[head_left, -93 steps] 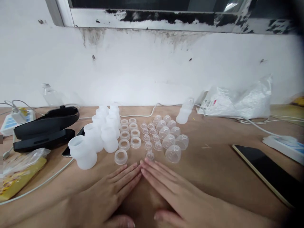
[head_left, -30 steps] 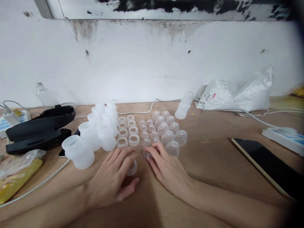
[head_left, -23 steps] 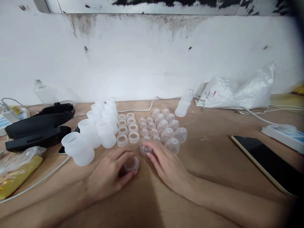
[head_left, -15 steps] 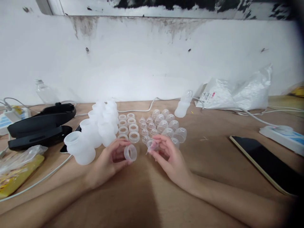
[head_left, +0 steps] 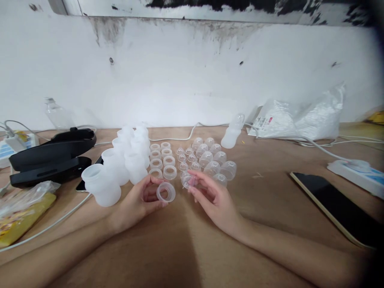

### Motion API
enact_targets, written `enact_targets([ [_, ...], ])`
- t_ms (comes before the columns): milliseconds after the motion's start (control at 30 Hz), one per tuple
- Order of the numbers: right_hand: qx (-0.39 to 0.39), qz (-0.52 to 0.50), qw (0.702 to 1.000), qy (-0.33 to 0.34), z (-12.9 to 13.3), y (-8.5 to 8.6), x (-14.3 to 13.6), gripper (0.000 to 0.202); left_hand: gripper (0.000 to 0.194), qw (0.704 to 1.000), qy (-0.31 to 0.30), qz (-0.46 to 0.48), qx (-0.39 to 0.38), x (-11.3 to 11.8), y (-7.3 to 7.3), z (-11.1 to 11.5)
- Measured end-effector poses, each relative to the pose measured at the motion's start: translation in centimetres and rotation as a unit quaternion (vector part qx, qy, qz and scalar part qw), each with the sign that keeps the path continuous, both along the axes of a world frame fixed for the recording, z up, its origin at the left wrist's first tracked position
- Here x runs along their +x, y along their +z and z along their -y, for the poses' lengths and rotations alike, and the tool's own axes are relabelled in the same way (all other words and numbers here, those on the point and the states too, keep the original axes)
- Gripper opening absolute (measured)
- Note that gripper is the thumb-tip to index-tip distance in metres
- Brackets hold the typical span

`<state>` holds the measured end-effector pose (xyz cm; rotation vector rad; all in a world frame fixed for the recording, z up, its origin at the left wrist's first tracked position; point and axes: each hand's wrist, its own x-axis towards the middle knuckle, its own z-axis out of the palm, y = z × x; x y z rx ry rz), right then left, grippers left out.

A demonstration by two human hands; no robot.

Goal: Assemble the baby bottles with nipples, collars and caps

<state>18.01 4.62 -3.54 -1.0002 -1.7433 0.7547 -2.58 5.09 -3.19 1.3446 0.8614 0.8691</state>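
Note:
My left hand [head_left: 145,198] grips a clear ring [head_left: 171,193] by its left side, its opening tilted toward me. Between the thumb and fingers of my right hand [head_left: 211,196] is a clear nipple [head_left: 186,180], a short gap to the right of the ring. Behind my hands, white rings [head_left: 169,161] lie in two columns. Small clear nipples [head_left: 191,158] and larger clear domed caps [head_left: 205,159] stand in rows to their right. Several frosted bottles [head_left: 103,186] stand left of the rings.
An assembled bottle [head_left: 232,132] stands near the wall. On the right are a phone [head_left: 333,206], a power strip [head_left: 358,174] and white plastic bags [head_left: 300,118]. A black case [head_left: 54,154], a yellow packet [head_left: 27,214] and a cable [head_left: 64,219] lie left.
The ring in my left hand has turned so its opening faces me more. The nipple in my right hand has tilted and shifted slightly left and up.

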Motion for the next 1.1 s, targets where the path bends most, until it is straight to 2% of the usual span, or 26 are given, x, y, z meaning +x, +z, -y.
enact_targets([
  [167, 0.033, -0.010, 0.999, -0.022, 0.1, 0.0, 0.0, 0.030, 0.028, 1.000, -0.004, -0.002, 0.005, 0.1, 0.2, 0.1],
  [300, 0.071, 0.021, 0.996, -0.041, 0.2, 0.2, -0.1, 0.020, 0.028, 1.000, -0.002, 0.002, 0.007, 0.1, 0.4, 0.2],
  [400, 0.142, 0.069, 0.987, -0.025, 0.4, 0.3, 0.0, 0.020, 0.030, 1.000, -0.011, 0.001, 0.019, 0.2, 0.7, 0.3],
  [533, 0.274, 0.093, 0.957, 0.032, 0.3, 0.3, 0.1, 0.040, 0.030, 0.998, -0.024, -0.003, 0.059, 0.9, 1.1, 0.4],
  [600, 0.304, 0.118, 0.943, 0.066, 0.1, 0.3, 0.1, 0.045, 0.031, 0.998, -0.018, 0.009, 0.063, 1.4, 1.1, 0.4],
  [733, 0.297, 0.176, 0.932, 0.112, 0.0, 0.3, 0.0, 0.039, 0.029, 0.997, -0.028, 0.029, 0.066, 1.7, 0.7, 0.5],
  [933, 0.272, 0.212, 0.928, 0.144, 0.3, 0.4, 0.0, 0.037, 0.033, 0.998, -0.024, 0.029, 0.058, 1.5, 0.3, 0.5],
  [1000, 0.268, 0.193, 0.934, 0.137, 0.4, 0.5, 0.0, 0.038, 0.033, 0.997, -0.023, 0.037, 0.058, 1.5, 0.4, 0.5],
  [1100, 0.244, 0.138, 0.956, 0.089, 0.6, 0.4, 0.1, 0.035, 0.031, 0.997, -0.009, 0.033, 0.073, 1.6, 0.5, 0.7],
])
